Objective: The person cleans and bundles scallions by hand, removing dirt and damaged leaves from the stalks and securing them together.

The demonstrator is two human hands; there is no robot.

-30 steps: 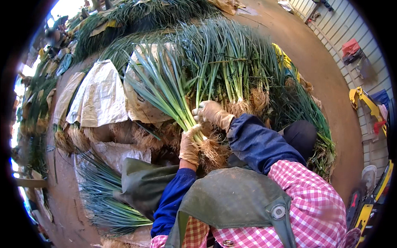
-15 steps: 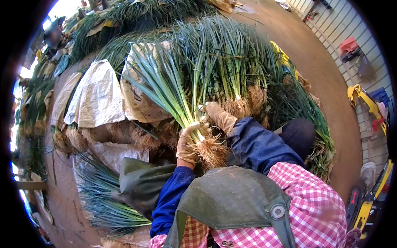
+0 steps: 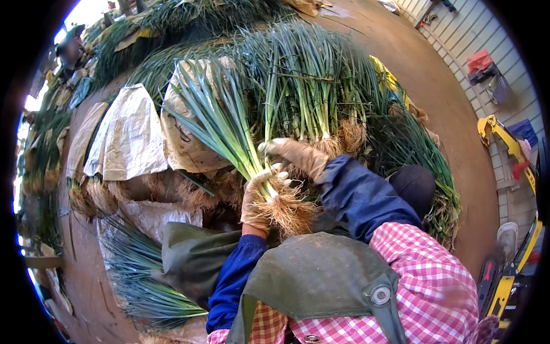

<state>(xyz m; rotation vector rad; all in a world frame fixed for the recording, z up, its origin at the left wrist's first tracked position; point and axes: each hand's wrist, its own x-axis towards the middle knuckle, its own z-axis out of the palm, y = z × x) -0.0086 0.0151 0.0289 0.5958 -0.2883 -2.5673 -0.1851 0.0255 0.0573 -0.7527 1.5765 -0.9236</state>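
Observation:
Both my hands wear tan gloves. My left hand is closed around the lower white stalks of a bunch of green onions, just above their brown roots. The long green leaves fan up and to the left. My right hand reaches across from the right, a little higher than the left, with its fingers together across one upright stalk of the bunch. Its fingertips are slightly blurred. Behind the hands stands a thick row of more green onions, roots toward me.
Pale sacks cover onions on the left. More green onions lie on a sheet beside my green apron. A yellow metal frame and a light panelled wall are on the right, past brown floor.
My right hand has moved up and left from the base of the stalks to higher on the bunch. My left hand keeps its hold, nearly still.

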